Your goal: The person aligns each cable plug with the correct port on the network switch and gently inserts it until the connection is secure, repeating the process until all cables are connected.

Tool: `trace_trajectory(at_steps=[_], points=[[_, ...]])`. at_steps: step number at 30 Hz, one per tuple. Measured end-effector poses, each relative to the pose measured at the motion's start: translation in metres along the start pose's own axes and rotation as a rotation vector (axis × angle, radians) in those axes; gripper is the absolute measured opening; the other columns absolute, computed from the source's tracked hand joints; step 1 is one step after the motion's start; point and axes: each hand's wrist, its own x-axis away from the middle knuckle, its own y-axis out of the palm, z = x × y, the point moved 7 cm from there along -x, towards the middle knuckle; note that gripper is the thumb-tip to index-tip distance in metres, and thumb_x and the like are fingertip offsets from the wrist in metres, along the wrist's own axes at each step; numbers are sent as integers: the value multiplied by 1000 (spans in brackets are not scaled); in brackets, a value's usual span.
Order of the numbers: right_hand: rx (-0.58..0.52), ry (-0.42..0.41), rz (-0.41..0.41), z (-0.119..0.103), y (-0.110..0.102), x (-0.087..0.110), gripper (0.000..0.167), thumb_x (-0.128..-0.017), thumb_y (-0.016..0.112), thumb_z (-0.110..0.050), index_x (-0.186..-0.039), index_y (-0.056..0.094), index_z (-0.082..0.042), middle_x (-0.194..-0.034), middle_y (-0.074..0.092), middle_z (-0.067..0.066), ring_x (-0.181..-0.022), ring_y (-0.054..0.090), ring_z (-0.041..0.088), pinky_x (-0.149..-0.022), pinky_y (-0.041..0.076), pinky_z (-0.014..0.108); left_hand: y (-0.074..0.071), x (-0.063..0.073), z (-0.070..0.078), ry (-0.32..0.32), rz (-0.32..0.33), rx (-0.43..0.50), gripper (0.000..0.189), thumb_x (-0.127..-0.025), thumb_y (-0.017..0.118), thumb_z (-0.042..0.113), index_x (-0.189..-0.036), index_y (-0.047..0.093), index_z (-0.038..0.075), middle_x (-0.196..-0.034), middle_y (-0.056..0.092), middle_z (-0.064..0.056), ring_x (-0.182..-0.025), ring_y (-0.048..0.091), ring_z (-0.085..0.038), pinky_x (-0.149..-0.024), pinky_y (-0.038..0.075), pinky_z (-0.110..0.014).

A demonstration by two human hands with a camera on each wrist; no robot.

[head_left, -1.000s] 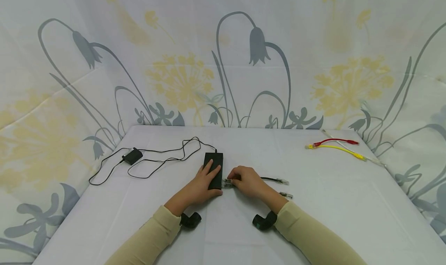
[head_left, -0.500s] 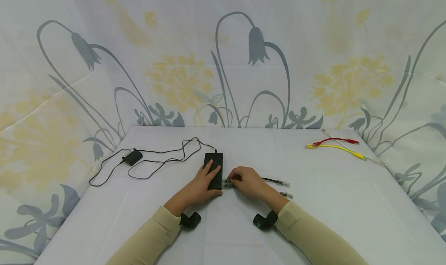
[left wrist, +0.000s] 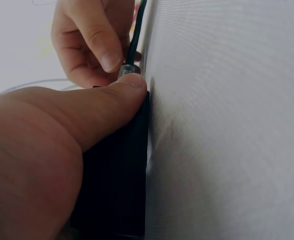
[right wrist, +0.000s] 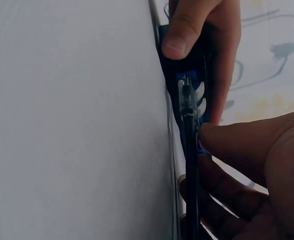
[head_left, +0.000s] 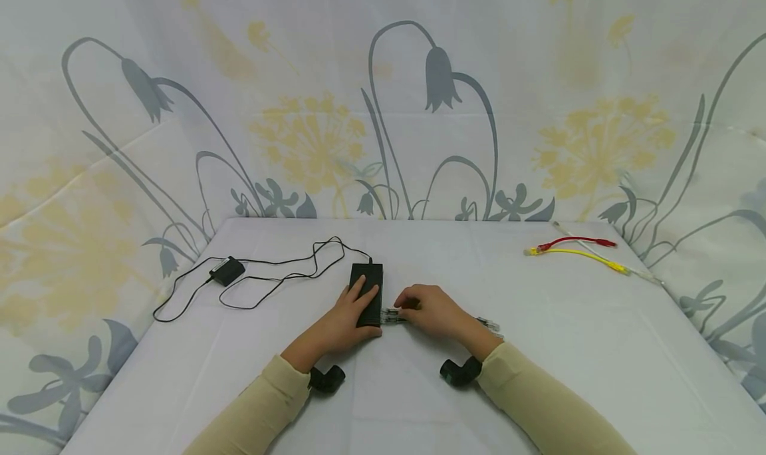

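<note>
My left hand (head_left: 338, 318) lies on a black box (head_left: 374, 282), fingers spread over its top and thumb at its near end. In the right wrist view, blue shows at the ports (right wrist: 179, 76) on the box's side. A clear plug (right wrist: 188, 97) on a black Ethernet cable (right wrist: 191, 165) sits at them. My right hand (head_left: 433, 312) is close to the box's right side, thumb and curled fingers at a black cable by the plugs (head_left: 391, 315). Its hold is partly hidden behind the cable. Further clear plugs (head_left: 487, 323) show beyond my right wrist.
A black power adapter (head_left: 227, 271) lies at the left, its thin cord looping to the box's far end. At the back right lie a red cable (head_left: 577, 240), a yellow cable (head_left: 580, 254) and a white cable (head_left: 643, 277). A patterned curtain (head_left: 383, 109) stands behind the table.
My right hand has shifted slightly right, and its wrist now covers more of the black cables. Their loose plugs sit slightly nearer to me. My left hand and the box have stayed put.
</note>
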Motion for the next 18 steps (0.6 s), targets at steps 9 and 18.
trace_trajectory(at_steps=[9, 18], points=[[-17, 14, -12, 7, -7, 0, 13, -92, 66, -20, -104, 71, -21, -100, 69, -6, -92, 62, 10, -82, 51, 34, 0, 0, 1, 5, 1, -3, 82, -89, 67, 46, -155, 24, 23, -165, 3, -7, -148, 6, -45, -111, 29, -61], [-27, 38, -16, 14, -13, -1, 14, -92, 65, -22, -105, 71, -21, -97, 69, -7, -88, 61, 9, -79, 50, 33, -1, 1, 1, -1, -2, -8, 82, -89, 66, 47, -156, 24, 23, -165, 3, -7, -149, 6, -43, -111, 30, -60]])
